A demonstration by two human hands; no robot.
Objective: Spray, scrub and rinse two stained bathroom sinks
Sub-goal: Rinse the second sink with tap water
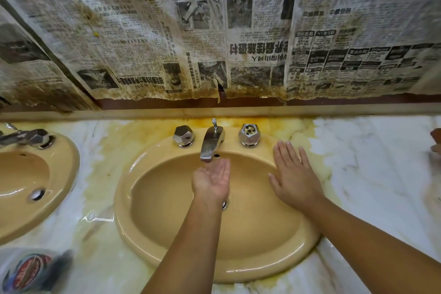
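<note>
The nearer tan sink [133, 229] is set into the middle of the marble table [372, 181], and the second tan sink [64, 174] sits to its left, cut off by the edge of the view. Yellow-brown staining spreads over the table around the nearer sink, strongest behind the taps.

The left hand [212, 181] is held palm up over the basin, just under the mouth of the chrome spout [211, 143]. Its fingers [224, 167] lie close together and gently curved, forming a shallow cup, and they hold nothing. Whether water is running into it cannot be told. The left wrist partly hides the drain [225, 204].

The right hand [294, 174] lies palm down on the right rim of the same sink. Its fingers [290, 150] are straight and slightly spread, pointing towards the wall, with the tips near the right faceted knob [248, 134] but apart from it. The left faceted knob [183, 135] stands on the other side of the spout.

Stained newspaper [238, 31] covers the wall above the table. A blurred round container [31, 272] with a red label sits at the lower left corner
</note>
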